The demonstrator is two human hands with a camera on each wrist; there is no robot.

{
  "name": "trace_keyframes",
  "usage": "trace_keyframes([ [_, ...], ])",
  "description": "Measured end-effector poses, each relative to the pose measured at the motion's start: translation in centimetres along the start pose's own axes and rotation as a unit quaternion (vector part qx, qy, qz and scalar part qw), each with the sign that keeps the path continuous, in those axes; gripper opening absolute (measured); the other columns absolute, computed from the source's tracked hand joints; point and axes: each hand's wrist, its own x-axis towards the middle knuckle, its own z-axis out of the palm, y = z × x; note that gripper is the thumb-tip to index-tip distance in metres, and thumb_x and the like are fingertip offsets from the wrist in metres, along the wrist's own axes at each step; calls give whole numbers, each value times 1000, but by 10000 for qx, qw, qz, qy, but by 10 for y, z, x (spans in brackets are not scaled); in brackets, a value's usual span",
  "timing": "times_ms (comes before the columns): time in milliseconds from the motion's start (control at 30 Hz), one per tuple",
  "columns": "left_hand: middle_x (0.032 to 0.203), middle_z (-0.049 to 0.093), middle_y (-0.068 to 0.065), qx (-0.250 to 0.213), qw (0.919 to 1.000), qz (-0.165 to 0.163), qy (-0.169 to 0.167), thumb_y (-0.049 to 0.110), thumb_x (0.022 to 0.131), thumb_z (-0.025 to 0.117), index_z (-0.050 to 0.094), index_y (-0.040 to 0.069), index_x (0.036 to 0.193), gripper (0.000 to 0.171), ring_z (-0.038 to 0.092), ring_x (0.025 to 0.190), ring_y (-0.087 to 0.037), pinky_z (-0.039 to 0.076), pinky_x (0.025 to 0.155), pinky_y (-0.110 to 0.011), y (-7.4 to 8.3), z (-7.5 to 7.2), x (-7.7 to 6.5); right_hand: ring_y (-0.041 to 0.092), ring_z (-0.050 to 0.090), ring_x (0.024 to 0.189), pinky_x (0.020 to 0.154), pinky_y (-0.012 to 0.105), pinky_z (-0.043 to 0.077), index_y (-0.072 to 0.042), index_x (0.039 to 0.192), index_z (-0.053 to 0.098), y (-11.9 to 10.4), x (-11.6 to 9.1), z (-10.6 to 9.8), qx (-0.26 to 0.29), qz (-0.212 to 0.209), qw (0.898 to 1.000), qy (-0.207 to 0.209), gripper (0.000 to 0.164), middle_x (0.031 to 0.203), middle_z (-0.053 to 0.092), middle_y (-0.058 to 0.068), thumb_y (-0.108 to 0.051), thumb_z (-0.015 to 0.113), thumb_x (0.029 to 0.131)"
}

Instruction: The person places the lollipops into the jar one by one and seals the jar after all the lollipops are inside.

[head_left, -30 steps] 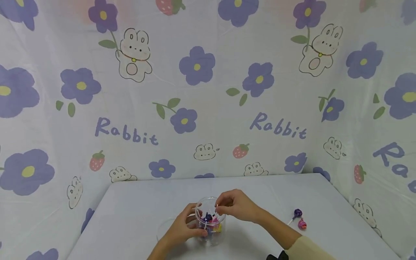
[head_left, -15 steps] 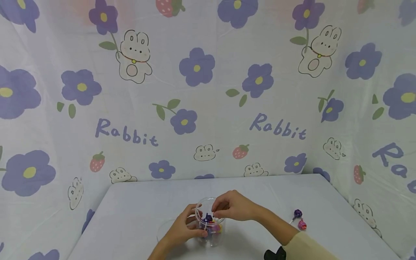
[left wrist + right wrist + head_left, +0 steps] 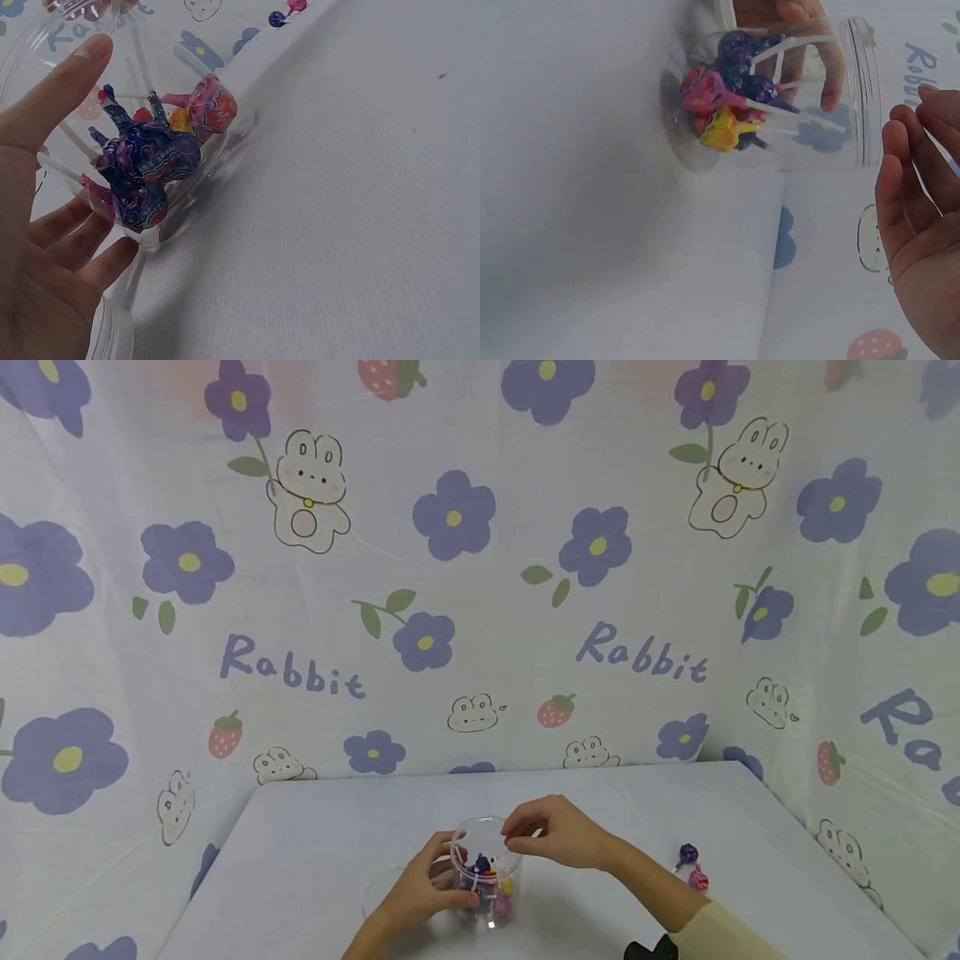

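Note:
A clear plastic jar [image 3: 487,860] stands on the white table, with several wrapped lollipops inside. My left hand [image 3: 423,885] grips the jar's left side, thumb in front and fingers behind. Purple lollipops [image 3: 146,154] bunch together in the left wrist view. In the right wrist view, a pink lollipop [image 3: 703,91] and a yellow lollipop [image 3: 720,130] lie near the jar's bottom, their white sticks towards the mouth. My right hand [image 3: 558,832] is at the right of the jar's rim, fingers loosely bent, holding nothing that I can see.
A purple lollipop [image 3: 687,853] and a pink lollipop [image 3: 698,880] lie on the table to the right. Left of the jar, partly behind my left hand, lies a clear round lid [image 3: 378,889]. A patterned curtain [image 3: 480,593] rises behind the table.
My right hand dipped slightly left over the jar's mouth with a lollipop stick, let go, and drew back right. A pink lollipop now sits lower in the jar. My left hand stayed put.

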Motion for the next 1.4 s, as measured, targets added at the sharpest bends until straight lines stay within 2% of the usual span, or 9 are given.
trace_keyframes([
  [200, 145, 48, -27, 78, 10000, -8, 42, 16, 83, 90, 43, 10, 149, 80, 51, 134, -46, 49, 106, -47, 1, -1, 0, 17, 71, 86, 76, 31, 62, -5, 107, 76, 0, -13, -12, -27, 30, 9999, 155, 15, 96, 75, 1, -14, 75, 96],
  [433, 144, 48, -26, 24, 10000, -13, 2, 15, 83, 90, 44, 10, 149, 81, 51, 135, -44, 49, 106, -43, -2, -1, 1, 16, 70, 86, 75, 31, 61, -11, 106, 76, 6, -33, -32, -239, 155, 9990, 352, 10, 96, 74, 0, -14, 75, 96],
  [567, 144, 48, -26, 3, 10000, 9, -5, 17, 83, 90, 43, 10, 150, 82, 51, 135, -44, 49, 106, -41, -2, 0, 0, 17, 69, 87, 76, 32, 61, -10, 106, 75, 9, -51, -49, -415, 207, 9975, 526, 11, 97, 74, 0, -14, 75, 96],
  [767, 144, 46, -30, -45, 10000, 59, 0, 16, 83, 90, 43, 8, 149, 81, 49, 135, -48, 48, 106, -45, 1, 1, -1, 15, 68, 89, 78, 28, 60, -8, 109, 74, 20, -81, -70, -638, 667, 9928, 762, 14, 98, 73, -3, -13, 74, 97],
  [967, 145, 46, -29, -31, 10000, 65, 51, 15, 83, 90, 45, 13, 147, 78, 49, 135, -47, 48, 106, -44, 4, 2, -3, 20, 68, 92, 78, 28, 59, -6, 113, 73, 36, -112, -87, -650, 1170, 9852, 1075, 19, 101, 72, 0, -16, 73, 98],
  [1267, 146, 46, -29, -126, 9999, 114, 27, 14, 83, 90, 42, 6, 149, 82, 49, 135, -49, 48, 106, -47, 0, 2, -2, 17, 68, 96, 78, 25, 58, -4, 112, 73, 78, -159, -111, -891, 1834, 9662, 1576, 16, 104, 73, 4, -12, 71, 98],
  [1333, 146, 46, -29, -107, 9999, 95, 37, 14, 83, 90, 42, 6, 149, 82, 49, 135, -48, 48, 106, -46, 0, 2, -2, 20, 67, 98, 81, 29, 58, -3, 113, 73, 88, -167, -113, -1024, 1965, 9616, 1617, 16, 107, 73, 7, -10, 69, 99],
  [1400, 145, 47, -28, -102, 9999, 64, 52, 14, 83, 90, 43, 7, 149, 81, 49, 135, -48, 48, 106, -46, 0, 1, -2, 25, 67, 101, 86, 38, 58, -2, 115, 72, 98, -174, -114, -1184, 2152, 9548, 1672, 17, 111, 73, 11, -7, 67, 99],
])
